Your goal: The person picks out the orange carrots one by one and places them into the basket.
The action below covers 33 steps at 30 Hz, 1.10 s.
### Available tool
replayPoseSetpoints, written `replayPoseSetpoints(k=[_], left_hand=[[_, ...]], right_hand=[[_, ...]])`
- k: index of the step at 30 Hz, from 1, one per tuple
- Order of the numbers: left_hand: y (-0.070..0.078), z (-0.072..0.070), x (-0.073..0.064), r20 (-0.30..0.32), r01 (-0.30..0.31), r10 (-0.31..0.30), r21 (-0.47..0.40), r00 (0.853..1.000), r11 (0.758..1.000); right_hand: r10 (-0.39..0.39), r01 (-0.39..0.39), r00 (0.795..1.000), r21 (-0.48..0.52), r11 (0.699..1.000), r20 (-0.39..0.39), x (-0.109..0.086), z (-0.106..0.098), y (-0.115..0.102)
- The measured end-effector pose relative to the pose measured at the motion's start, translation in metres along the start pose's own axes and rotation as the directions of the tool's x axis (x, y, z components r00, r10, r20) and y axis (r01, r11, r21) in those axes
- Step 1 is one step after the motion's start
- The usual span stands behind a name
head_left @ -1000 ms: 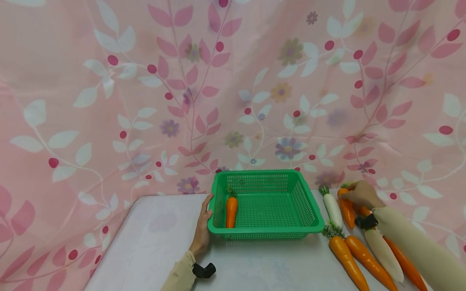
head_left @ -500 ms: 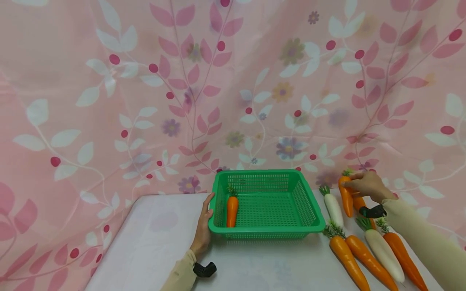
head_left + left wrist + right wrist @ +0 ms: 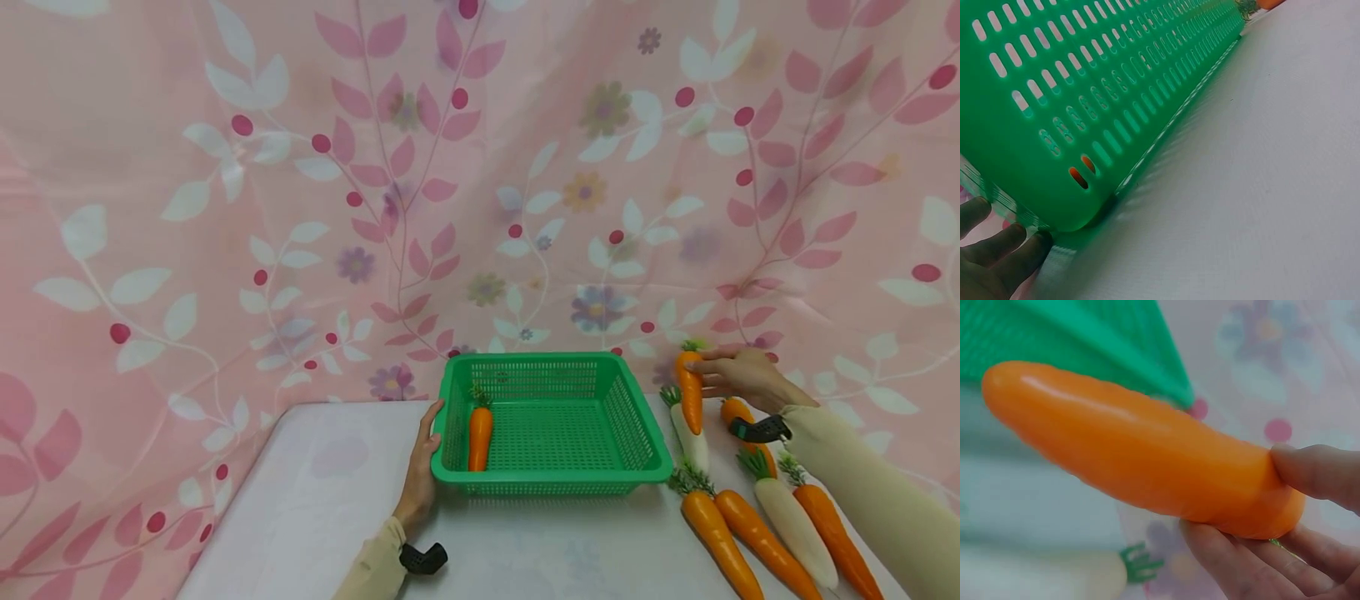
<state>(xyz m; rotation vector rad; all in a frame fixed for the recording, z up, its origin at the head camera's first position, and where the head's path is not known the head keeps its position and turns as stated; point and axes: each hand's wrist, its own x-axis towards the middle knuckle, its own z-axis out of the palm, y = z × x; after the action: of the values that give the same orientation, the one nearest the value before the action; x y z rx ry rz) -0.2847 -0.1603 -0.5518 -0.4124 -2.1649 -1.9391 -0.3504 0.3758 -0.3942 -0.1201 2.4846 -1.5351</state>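
Observation:
My right hand point(image 3: 750, 379) pinches an orange carrot point(image 3: 690, 392) near its leafy top, tip pointing down, at the back right. In the right wrist view the thumb lies on one side of the carrot point(image 3: 1135, 450) and the fingers on the other. Behind it in the head view is a white radish point(image 3: 693, 450), partly covered by the carrot. My left hand point(image 3: 418, 475) rests against the left side of a green plastic basket point(image 3: 551, 476), its fingers point(image 3: 997, 247) extended along the wall. Inside the basket, at its left, lies another carrot point(image 3: 480, 437).
Right of the basket several carrots lie on the white table point(image 3: 322, 467), among them a front carrot point(image 3: 720, 546) and a far-right carrot point(image 3: 840, 533). Between them is a second white radish point(image 3: 798, 525). A pink floral curtain point(image 3: 480, 208) hangs behind the table.
My right hand has lifted the carrot from among the others and moved it left, towards the basket, over the white radish. The left hand has stayed at the basket.

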Motion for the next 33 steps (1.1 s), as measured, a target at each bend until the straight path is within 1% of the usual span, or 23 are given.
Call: replayPoseSetpoints(k=[4, 8, 14, 20, 26, 33], left_hand=[[0.001, 0.000, 0.000, 0.001, 0.005, -0.005, 0.001, 1.000, 1.000], [0.002, 0.000, 0.001, 0.002, 0.005, -0.005, 0.000, 1.000, 1.000], [0.002, 0.000, 0.000, 0.003, 0.013, -0.013, 0.001, 1.000, 1.000], [0.001, 0.000, -0.001, 0.003, 0.007, -0.007, -0.005, 1.000, 1.000], [-0.001, -0.001, 0.001, 0.006, 0.003, -0.003, -0.009, 1.000, 1.000], [0.001, -0.001, 0.000, -0.004, -0.007, 0.007, -0.004, 1.000, 1.000]], right_hand=[[-0.003, 0.000, 0.999, 0.067, 0.998, 0.046, 0.003, 0.007, -0.011], [-0.025, 0.016, 0.996, 0.108, 0.994, 0.081, 0.004, 0.015, -0.021], [-0.037, 0.023, 0.994, 0.145, 0.989, 0.099, 0.007, 0.031, -0.038], [-0.037, 0.015, 0.994, 0.209, 0.978, 0.101, 0.016, 0.050, -0.052], [-0.045, 0.021, 0.993, 0.215, 0.977, 0.110, 0.026, 0.068, -0.056], [-0.044, 0.013, 0.992, 0.250, 0.968, 0.116, 0.034, 0.087, -0.056]])
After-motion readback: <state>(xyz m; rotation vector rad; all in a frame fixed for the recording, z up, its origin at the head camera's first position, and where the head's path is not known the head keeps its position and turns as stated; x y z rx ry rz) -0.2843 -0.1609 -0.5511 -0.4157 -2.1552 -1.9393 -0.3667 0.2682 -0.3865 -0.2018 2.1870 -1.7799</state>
